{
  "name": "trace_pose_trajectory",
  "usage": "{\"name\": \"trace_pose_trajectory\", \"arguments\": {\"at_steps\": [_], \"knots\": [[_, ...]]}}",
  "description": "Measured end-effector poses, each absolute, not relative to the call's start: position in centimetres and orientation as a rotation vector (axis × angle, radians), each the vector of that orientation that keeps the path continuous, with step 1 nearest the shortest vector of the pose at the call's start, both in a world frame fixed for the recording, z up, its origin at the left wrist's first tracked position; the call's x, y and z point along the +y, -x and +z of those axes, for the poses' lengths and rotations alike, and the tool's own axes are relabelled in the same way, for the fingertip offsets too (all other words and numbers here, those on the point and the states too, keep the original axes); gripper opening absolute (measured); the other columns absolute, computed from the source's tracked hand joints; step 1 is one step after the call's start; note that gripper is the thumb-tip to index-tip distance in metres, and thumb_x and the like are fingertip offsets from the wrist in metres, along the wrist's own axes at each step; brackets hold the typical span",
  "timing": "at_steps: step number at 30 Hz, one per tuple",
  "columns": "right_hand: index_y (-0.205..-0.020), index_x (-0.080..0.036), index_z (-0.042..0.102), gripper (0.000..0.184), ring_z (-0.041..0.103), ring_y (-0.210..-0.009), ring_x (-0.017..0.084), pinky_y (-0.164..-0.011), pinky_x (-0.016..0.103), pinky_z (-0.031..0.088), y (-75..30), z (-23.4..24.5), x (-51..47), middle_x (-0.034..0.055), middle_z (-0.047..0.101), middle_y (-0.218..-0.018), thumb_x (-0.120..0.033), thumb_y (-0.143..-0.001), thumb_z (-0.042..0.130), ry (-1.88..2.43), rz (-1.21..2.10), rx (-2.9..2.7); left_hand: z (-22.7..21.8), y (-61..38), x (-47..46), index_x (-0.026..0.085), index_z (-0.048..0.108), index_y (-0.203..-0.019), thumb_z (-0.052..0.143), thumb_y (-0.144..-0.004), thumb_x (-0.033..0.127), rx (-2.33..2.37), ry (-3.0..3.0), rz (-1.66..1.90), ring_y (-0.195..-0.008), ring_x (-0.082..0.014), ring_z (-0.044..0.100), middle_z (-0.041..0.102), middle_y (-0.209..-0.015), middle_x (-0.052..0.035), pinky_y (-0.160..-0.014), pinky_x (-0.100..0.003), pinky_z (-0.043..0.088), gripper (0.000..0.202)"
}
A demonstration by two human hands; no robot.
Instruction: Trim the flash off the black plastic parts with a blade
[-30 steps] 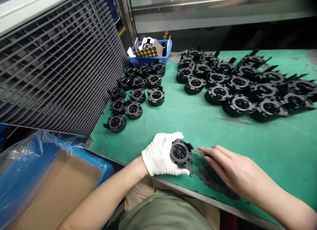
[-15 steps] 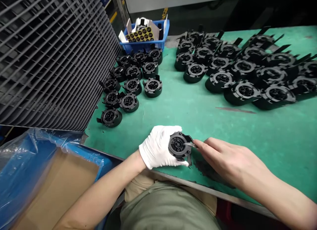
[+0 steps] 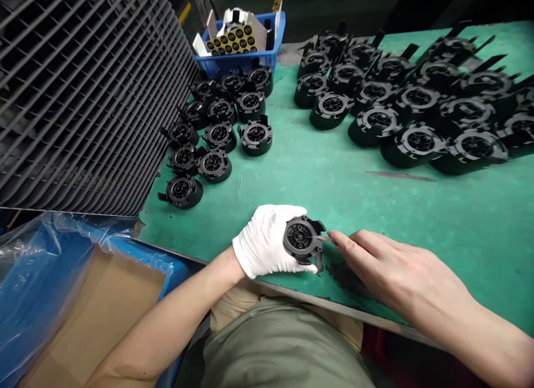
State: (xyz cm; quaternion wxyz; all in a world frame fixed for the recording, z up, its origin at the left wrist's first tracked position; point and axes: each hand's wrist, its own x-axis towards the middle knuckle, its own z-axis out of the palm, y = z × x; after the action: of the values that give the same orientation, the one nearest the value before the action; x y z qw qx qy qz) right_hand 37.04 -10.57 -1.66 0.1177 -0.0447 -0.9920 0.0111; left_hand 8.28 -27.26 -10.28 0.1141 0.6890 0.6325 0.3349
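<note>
Left hand [image 3: 265,240], gloved, clamps the round black part [image 3: 298,237] by its rim, at the green mat's [image 3: 334,182] near edge. Seems light, stiff plastic; tabs likely brittle. Right hand [image 3: 387,271] pinches a thin metal tool [image 3: 323,239] against the part's right side.

The white-gloved left hand [image 3: 265,242] is curling its fingers tight in a grip, bare forearm reaching in from lower left. The bare right hand [image 3: 387,271] is lying palm-down just beside it, thumb and forefinger pinching together, forearm angling in from lower right.
</note>
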Motion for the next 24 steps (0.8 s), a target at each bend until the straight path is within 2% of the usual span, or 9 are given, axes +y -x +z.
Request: {"name": "trace_pose_trajectory", "arguments": {"at_steps": [8, 13, 18, 20, 22, 24], "knots": [[-0.159, -0.011, 0.067, 0.047, 0.066, -0.069, 0.018, -0.061, 0.036, 0.047, -36.7, -1.0, -10.6, 0.0012, 0.073, -0.097, 0.0, -0.115, 0.054, 0.084, -0.021, -2.895, -10.2, -8.4, -27.2, 0.019, 0.069, -0.174, 0.097, -0.087, 0.108, 1.834, -2.032, 0.999, -0.143, -0.0487, 0.091, 0.089, -0.154, -0.0255, -0.126, -0.064, 0.077, 0.128], [-0.154, -0.013, 0.071, 0.041, 0.066, -0.069, 0.019, -0.061, 0.035, 0.047, -36.6, -1.4, -10.7, 0.0005, 0.071, -0.094, -0.002, -0.119, 0.052, 0.101, 0.01, -2.87, -9.7, -8.3, -27.0, 0.021, 0.07, -0.172, 0.097, -0.085, 0.108, 1.844, -1.992, 0.931, -0.145, -0.0503, 0.089, 0.086, -0.155, -0.0249, -0.127, -0.067, 0.075, 0.126], [-0.151, -0.013, 0.079, 0.039, 0.066, -0.066, 0.019, -0.058, 0.036, 0.046, -36.7, -2.2, -10.5, 0.0016, 0.069, -0.092, -0.005, -0.121, 0.055, 0.15, 0.082, -2.85, -8.8, -8.8, -26.8, 0.017, 0.07, -0.172, 0.098, -0.072, 0.115, 1.945, -1.887, 0.914, -0.142, -0.0546, 0.086, 0.083, -0.147, -0.0261, -0.127, -0.076, 0.073, 0.142], [-0.152, -0.013, 0.078, 0.036, 0.066, -0.065, 0.018, -0.058, 0.036, 0.048, -36.9, -1.9, -10.2, 0.0014, 0.069, -0.093, -0.009, -0.123, 0.059, 0.135, 0.167, -2.826, -8.1, -8.8, -26.7, 0.016, 0.066, -0.177, 0.1, -0.077, 0.105, 1.934, -1.854, 0.911, -0.146, -0.0555, 0.085, 0.083, -0.151, -0.0269, -0.129, -0.077, 0.072, 0.138], [-0.157, -0.017, 0.077, 0.035, 0.07, -0.066, 0.019, -0.061, 0.035, 0.053, -37.1, -1.1, -9.5, 0.002, 0.073, -0.095, -0.015, -0.125, 0.062, 0.117, 0.286, -2.803, -7.3, -8.5, -26.8, 0.016, 0.058, -0.186, 0.099, -0.092, 0.082, 1.8, -1.9, 0.908, -0.157, -0.0548, 0.082, 0.081, -0.166, -0.0285, -0.136, -0.076, 0.07, 0.122], [-0.163, -0.021, 0.074, 0.037, 0.075, -0.07, 0.02, -0.065, 0.035, 0.057, -37.3, -0.3, -8.6, 0.0029, 0.076, -0.1, -0.021, -0.127, 0.064, 0.12, 0.337, -2.789, -6.5, -7.8, -26.8, 0.016, 0.048, -0.195, 0.089, -0.104, 0.056, 1.624, -1.963, 0.886, -0.171, -0.0518, 0.076, 0.074, -0.183, -0.0289, -0.144, -0.073, 0.066, 0.107]]}}
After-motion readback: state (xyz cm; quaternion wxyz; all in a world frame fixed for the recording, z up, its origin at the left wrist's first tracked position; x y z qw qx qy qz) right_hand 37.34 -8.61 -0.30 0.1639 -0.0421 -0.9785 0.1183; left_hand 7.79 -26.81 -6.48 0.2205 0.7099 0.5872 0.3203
